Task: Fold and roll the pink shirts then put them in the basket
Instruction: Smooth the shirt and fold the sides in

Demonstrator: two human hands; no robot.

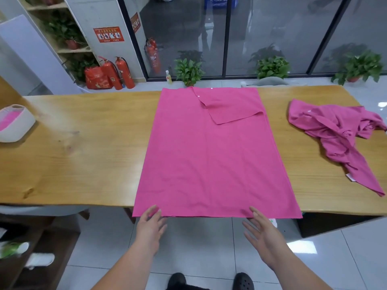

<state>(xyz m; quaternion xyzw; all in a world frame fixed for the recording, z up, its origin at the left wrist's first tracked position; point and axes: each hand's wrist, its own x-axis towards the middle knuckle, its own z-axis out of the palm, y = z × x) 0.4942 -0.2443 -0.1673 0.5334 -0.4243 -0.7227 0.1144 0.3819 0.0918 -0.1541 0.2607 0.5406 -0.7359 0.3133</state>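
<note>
Bright, even indoor light. Pale glare on the table near its far-left corner and on the floor tiles. Wide-angle distortion bows the edges.

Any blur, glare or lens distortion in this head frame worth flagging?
Head view: the wide lens bows the edges of the long wooden table; the white oval basket at the left edge is smeared; the flat pink shirt is sharp; glare on the glossy floor tiles lower right.
</note>
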